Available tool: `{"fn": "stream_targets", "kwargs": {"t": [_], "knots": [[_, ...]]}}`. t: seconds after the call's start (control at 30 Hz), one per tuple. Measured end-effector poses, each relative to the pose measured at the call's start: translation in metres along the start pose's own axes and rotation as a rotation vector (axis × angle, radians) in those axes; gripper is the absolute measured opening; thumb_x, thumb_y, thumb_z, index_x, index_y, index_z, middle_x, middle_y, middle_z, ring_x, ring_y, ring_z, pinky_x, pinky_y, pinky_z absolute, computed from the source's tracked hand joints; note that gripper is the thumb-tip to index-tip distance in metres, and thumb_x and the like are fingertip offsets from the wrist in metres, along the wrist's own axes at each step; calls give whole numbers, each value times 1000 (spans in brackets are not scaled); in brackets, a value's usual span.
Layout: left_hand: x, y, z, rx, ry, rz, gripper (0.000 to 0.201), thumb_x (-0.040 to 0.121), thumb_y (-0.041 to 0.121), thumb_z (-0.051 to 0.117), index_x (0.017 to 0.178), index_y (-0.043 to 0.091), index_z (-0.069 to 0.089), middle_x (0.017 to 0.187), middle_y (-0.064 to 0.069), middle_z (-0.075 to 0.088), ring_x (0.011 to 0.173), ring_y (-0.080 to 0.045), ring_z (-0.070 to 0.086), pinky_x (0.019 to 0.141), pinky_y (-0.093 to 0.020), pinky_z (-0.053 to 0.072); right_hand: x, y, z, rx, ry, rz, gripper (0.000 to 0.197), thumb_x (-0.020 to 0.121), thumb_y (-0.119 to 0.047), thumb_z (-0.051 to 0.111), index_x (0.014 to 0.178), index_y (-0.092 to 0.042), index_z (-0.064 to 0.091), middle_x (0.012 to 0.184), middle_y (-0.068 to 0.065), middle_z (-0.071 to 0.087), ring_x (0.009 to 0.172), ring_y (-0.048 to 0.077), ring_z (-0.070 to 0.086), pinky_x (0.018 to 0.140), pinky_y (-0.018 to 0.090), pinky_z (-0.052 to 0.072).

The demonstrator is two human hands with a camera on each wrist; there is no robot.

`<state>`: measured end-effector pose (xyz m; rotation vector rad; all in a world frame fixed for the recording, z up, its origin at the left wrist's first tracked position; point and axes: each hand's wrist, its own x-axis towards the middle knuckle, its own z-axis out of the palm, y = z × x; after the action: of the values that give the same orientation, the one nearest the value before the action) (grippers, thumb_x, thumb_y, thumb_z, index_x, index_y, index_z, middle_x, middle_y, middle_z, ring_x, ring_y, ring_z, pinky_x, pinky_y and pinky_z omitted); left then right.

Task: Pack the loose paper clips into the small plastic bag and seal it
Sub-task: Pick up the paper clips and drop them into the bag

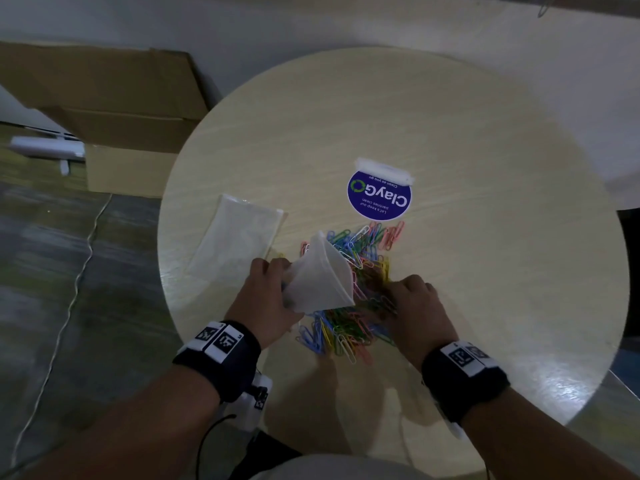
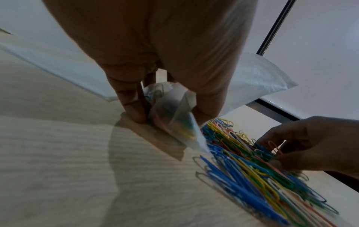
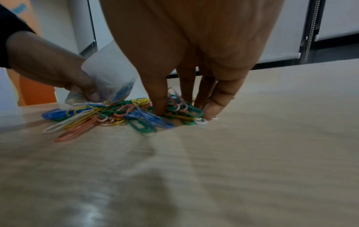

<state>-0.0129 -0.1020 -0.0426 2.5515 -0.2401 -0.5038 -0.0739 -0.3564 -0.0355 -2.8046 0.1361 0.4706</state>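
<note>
Barely started, judging by the pile. Holding the bag [image 1: 320, 275] in the left hand [image 1: 266, 296], thumb and fingers [image 2: 132, 98] pinched round its bunched lower end, mouth tilting up and away toward the far side of the pile. Already carrying a few clips inside, showing through the plastic just beyond those pinching fingers: yellow and blue ones, too blurred to count. Digging into the clips [image 1: 349, 306] with the right hand [image 1: 412, 303], fingers [image 3: 161, 98] curled down, slightly spread, tips buried among the clips and closing on a small bunch; whether any are truly gripped cannot be told. Lying mostly loose on the table [image 1: 467, 150], spreading under and between both sets of fingertips. Leaving nearly everything to do, then: many more handfuls to gather and drop in, then the seal to press shut, not yet begun. Resting flat beyond the left fingers, a spare bag [image 1: 239, 233]; past the pile, a sticker [image 1: 379, 195].
</note>
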Motion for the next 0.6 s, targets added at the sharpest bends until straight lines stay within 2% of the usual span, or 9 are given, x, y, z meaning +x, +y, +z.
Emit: {"fn": "stream_targets", "kwargs": {"t": [0.1, 0.17, 0.2, 0.23, 0.3, 0.37, 0.43, 0.6], "knots": [[0, -1, 1, -4, -5, 1, 78, 64, 35, 81, 129, 19, 41, 118, -5, 34, 94, -31, 58, 81, -41, 51, -3, -5, -9, -66, 47, -109, 26, 60, -18, 82, 78, -6, 68, 73, 13, 60, 66, 36, 59, 59, 35, 50], [0, -1, 1, -8, -9, 0, 77, 65, 36, 80, 129, 19, 40, 118, -5, 33, 95, -32, 57, 81, -42, 52, -5, -9, -17, -77, 56, -175, 29, 58, -23, 84, 74, -6, 68, 66, 12, 61, 58, 35, 60, 52, 31, 48], [0, -1, 1, -10, -10, -1, 77, 65, 35, 80, 129, 19, 40, 118, -5, 33, 95, -32, 57, 81, -42, 52, -5, -9, -20, -80, 79, -193, 29, 62, -27, 80, 78, -7, 68, 67, 11, 63, 58, 34, 61, 51, 30, 48], [0, -1, 1, -12, -10, -2, 77, 65, 35, 80, 129, 19, 41, 118, -5, 33, 94, -32, 57, 80, -42, 51, -5, -9, -23, -60, 113, -178, 26, 72, -29, 74, 85, -7, 67, 72, 12, 65, 64, 35, 63, 53, 31, 48], [0, -1, 1, -14, -5, -4, 76, 64, 34, 80, 128, 19, 41, 116, -4, 33, 94, -31, 57, 80, -42, 52, -4, -7, -28, 56, 100, -55, 25, 88, -30, 60, 106, -12, 58, 88, 15, 67, 84, 37, 63, 66, 37, 46], [-1, -1, 2, -9, 0, -1, 76, 64, 33, 80, 128, 21, 40, 116, -3, 33, 94, -31, 58, 81, -43, 52, -3, -2, -31, 145, 96, -10, 28, 88, -31, 59, 111, -16, 53, 94, 15, 68, 90, 37, 62, 69, 37, 43], [-2, -2, 3, -19, -4, -8, 76, 64, 33, 80, 128, 22, 40, 116, -2, 32, 95, -30, 57, 81, -43, 53, -3, -1, -41, 197, 125, 26, 25, 84, -27, 62, 107, -21, 55, 92, 11, 70, 87, 36, 63, 67, 34, 42], [-3, 0, 6, -14, -7, -30, 72, 66, 27, 81, 126, 23, 40, 117, -2, 33, 96, -31, 57, 79, -42, 53, 1, -12, -80, 464, 161, 37, 17, 77, -25, 71, 87, -26, 58, 70, -5, 68, 66, 22, 62, 62, 31, 47]]}}
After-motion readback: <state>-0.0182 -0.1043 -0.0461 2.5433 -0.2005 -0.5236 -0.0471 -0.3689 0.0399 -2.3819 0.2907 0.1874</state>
